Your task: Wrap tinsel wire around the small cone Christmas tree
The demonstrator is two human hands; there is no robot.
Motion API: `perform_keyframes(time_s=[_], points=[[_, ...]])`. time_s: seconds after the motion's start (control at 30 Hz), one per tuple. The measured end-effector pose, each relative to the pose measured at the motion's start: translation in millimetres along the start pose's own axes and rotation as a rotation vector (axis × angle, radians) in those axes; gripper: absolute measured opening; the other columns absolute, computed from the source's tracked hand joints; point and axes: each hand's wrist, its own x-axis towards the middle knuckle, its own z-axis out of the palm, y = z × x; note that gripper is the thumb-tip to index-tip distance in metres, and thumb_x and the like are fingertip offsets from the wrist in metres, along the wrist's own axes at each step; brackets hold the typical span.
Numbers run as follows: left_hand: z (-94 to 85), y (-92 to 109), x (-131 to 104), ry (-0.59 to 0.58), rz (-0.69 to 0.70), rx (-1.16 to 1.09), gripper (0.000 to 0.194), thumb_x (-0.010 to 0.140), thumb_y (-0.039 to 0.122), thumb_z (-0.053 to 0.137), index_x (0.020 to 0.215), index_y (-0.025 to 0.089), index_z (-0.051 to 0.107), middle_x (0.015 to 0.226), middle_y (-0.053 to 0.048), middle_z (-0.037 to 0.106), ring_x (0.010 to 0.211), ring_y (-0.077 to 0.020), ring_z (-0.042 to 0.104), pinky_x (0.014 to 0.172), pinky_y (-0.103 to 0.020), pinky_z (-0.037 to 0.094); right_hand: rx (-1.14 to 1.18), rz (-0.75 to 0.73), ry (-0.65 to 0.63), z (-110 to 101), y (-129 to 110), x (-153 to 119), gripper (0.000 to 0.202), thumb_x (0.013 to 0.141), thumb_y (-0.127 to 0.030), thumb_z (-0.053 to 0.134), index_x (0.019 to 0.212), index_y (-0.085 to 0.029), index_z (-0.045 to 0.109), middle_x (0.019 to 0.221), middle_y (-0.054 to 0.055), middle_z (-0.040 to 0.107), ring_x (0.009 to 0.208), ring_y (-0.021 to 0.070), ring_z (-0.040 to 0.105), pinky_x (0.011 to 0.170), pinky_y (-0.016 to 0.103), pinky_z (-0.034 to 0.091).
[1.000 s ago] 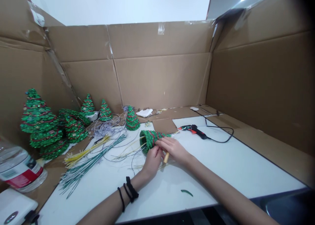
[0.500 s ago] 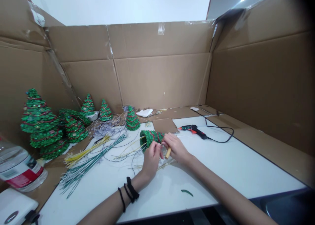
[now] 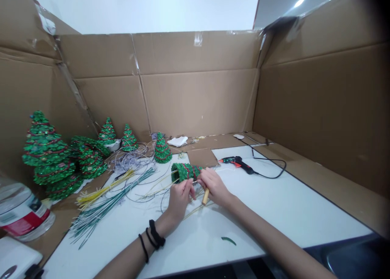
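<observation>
A small green tree (image 3: 185, 171) with red trim lies on its side on the white table, its open base facing left. My right hand (image 3: 213, 186) is wrapped round a tool with a wooden handle (image 3: 206, 196), near the tree's tip. Just left of it, my left hand (image 3: 180, 195) is closed in a pinch below the tree; what its fingertips hold is too small to name. Thin yellowish strands (image 3: 157, 189) stretch out from around the tree's base and beneath the hands.
Bundles of yellow strands (image 3: 105, 188) and green strands (image 3: 112, 205) lie left. Behind stand several green trees (image 3: 47, 149) and a tangle of wire (image 3: 131, 159). A glue gun (image 3: 237, 163) with its cord lies right. A bottle (image 3: 22, 214) stands far left.
My left hand has shifted slightly left and down, its fingertips now a bit farther from my right hand. The wooden handle points slightly lower. The whole view has shifted a little.
</observation>
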Motion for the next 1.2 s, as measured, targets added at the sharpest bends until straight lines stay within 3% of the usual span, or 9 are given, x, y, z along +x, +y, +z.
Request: perform_keyframes(time_s=[0.13,0.2,0.4,0.63,0.8,1.0,1.2], points=[[-27.8,-17,7,-0.081,0.454,0.448,0.047,0.087,0.033,0.036,0.044,0.018,0.047,0.038,0.000,0.046,0.038,-0.0097,0.040,0.046,-0.023,0.027,0.026,0.095,0.004,-3,9,-2,0.026,0.096,-0.026,0.034,0.079,-0.018,0.052,0.068,0.004,0.054,0.065,0.0169,0.043,0.059,0.027,0.034],[-38.7,-22,12,-0.120,0.521,0.625,0.043,0.084,0.033,0.042,0.043,0.019,0.047,0.038,-0.001,0.045,0.037,-0.0103,0.038,0.046,-0.024,0.024,0.042,0.152,0.010,-4,15,-3,0.025,0.095,-0.028,0.038,0.081,-0.019,0.055,0.068,0.004,0.057,0.066,0.0163,0.046,0.060,0.027,0.035],[-46.6,-22,20,-0.151,0.367,0.834,0.041,0.086,0.031,0.038,0.050,0.019,0.052,0.048,-0.004,0.056,0.045,-0.0118,0.046,0.050,-0.025,0.024,0.018,0.242,-0.014,-3,24,-6,0.024,0.092,-0.034,0.045,0.083,-0.020,0.062,0.071,0.005,0.063,0.068,0.0174,0.050,0.062,0.028,0.038],[-47.5,-24,25,0.025,0.161,0.809,0.041,0.091,0.035,0.031,0.062,0.019,0.054,0.056,-0.002,0.058,0.051,-0.0130,0.048,0.053,-0.027,0.023,0.019,0.305,0.001,3,22,-7,0.022,0.091,-0.033,0.047,0.086,-0.021,0.064,0.075,0.005,0.066,0.070,0.0176,0.053,0.063,0.028,0.041],[-42.7,-22,26,0.007,0.041,0.731,0.029,0.089,0.032,0.037,0.073,0.021,0.057,0.064,-0.001,0.061,0.058,-0.0146,0.052,0.055,-0.025,0.025,0.000,0.347,0.011,5,21,-7,0.021,0.090,-0.032,0.049,0.081,-0.021,0.064,0.072,0.004,0.065,0.067,0.0172,0.052,0.060,0.027,0.039],[-36.3,-20,25,-0.024,-0.088,0.717,0.031,0.087,0.035,0.039,0.066,0.021,0.056,0.059,-0.001,0.059,0.056,-0.0159,0.052,0.053,-0.026,0.025,-0.010,0.388,0.013,4,20,-6,0.022,0.089,-0.033,0.048,0.080,-0.021,0.064,0.068,0.004,0.062,0.063,0.0171,0.052,0.058,0.027,0.039],[-46.2,-17,29,-0.049,-0.111,0.932,0.038,0.085,0.041,0.041,0.057,0.019,0.056,0.055,-0.006,0.060,0.056,-0.0196,0.055,0.053,-0.028,0.026,-0.019,0.431,0.028,3,23,-7,0.019,0.088,-0.032,0.049,0.081,-0.021,0.063,0.069,0.004,0.062,0.064,0.0178,0.053,0.057,0.027,0.040]])
